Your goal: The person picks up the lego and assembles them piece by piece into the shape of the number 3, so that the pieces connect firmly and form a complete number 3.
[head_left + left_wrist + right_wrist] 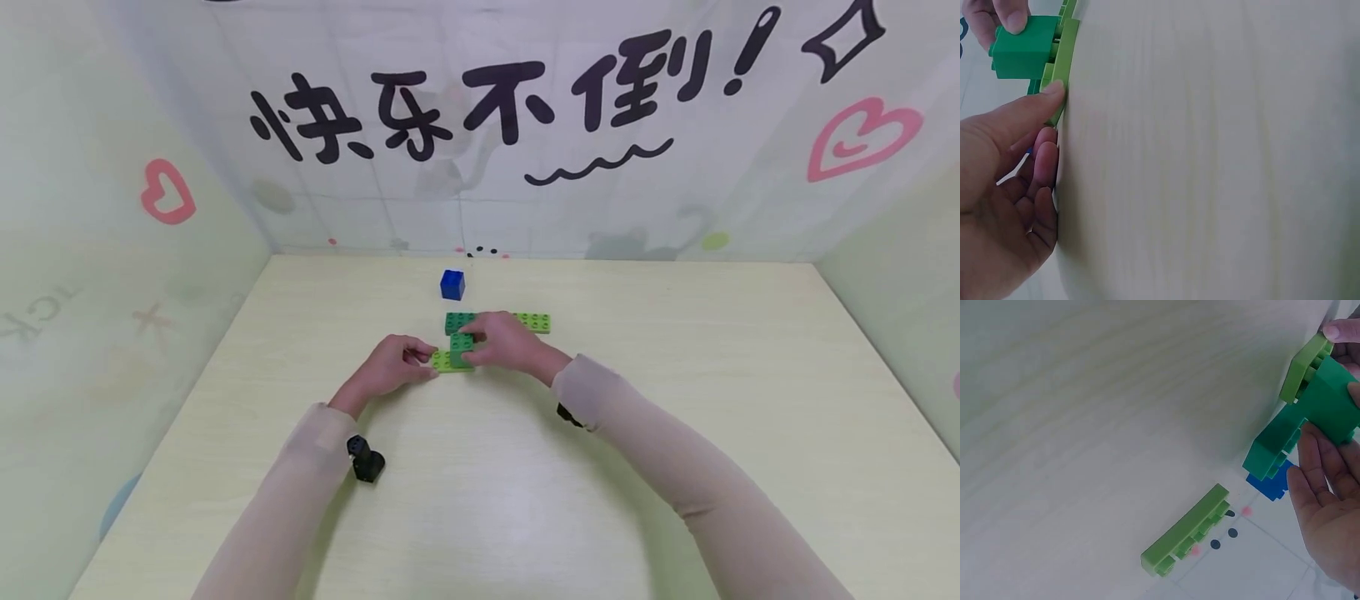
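Left hand (388, 364): fingers pinching 9-o'clock end of lime-green toy brick (442, 364) on tabletop (480, 500); long axis 9-to-3, studs up. Right hand (507, 342): fingers pinching green toy block (458, 350), studs up, over 3-o'clock end.

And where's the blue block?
In the head view, the blue block sits on the table slightly left of centre, near the back wall, just beyond the dark green brick.

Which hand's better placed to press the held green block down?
Probably the right hand: it holds the green block over the light green brick, while the left hand pinches that brick's end.
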### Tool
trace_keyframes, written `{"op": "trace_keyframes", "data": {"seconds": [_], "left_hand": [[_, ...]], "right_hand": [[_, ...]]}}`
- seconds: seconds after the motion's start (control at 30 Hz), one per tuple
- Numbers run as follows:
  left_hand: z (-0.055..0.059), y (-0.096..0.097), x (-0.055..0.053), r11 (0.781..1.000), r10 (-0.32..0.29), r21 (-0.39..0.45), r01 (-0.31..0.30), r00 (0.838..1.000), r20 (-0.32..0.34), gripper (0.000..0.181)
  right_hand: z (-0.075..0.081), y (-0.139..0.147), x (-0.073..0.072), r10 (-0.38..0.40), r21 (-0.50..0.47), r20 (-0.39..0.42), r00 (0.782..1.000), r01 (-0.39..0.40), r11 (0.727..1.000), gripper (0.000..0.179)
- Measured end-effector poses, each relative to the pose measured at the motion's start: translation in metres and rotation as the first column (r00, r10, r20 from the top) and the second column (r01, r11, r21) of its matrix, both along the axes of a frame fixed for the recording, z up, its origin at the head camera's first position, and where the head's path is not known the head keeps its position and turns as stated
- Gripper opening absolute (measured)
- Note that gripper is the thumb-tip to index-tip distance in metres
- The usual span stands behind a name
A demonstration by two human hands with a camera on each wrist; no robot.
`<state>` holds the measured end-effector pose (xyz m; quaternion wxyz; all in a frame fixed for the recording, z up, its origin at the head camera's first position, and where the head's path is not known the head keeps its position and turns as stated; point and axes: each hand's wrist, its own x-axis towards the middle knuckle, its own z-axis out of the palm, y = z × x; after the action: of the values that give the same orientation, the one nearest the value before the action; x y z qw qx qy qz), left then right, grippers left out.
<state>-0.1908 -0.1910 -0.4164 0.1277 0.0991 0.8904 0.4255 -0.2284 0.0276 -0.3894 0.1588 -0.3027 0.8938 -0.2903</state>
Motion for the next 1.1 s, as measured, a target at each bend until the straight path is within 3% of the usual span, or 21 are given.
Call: {"op": "trace_keyframes", "data": {"seconds": [0.43, 0.8, 1.1], "left_hand": [[0.0006, 0.0025, -0.0025, 1.0, 0.002, -0.018, -0.002, 1.0, 0.006, 0.034], [-0.0017, -0.0007, -0.0013, 1.0, -0.003, 0.001, 0.003, 1.0, 0.007, 0.034], [0.0038, 0.0009, 0.0011, 1.0, -0.005, -0.006, 0.005, 1.0, 0.012, 0.035]], "right_hand": [[-0.0019, 0.002, 0.008, 0.001, -0.001, -0.07, 0.998, -0.001, 1.0, 0.045], [-0.0042, 0.0001, 0.0058, 0.007, 0.003, -0.034, 0.999, -0.006, 1.0, 0.048], [0.0008, 0.0054, 0.0027, 0.01, -0.059, 0.072, 0.997, -0.005, 0.998, 0.05]]}}
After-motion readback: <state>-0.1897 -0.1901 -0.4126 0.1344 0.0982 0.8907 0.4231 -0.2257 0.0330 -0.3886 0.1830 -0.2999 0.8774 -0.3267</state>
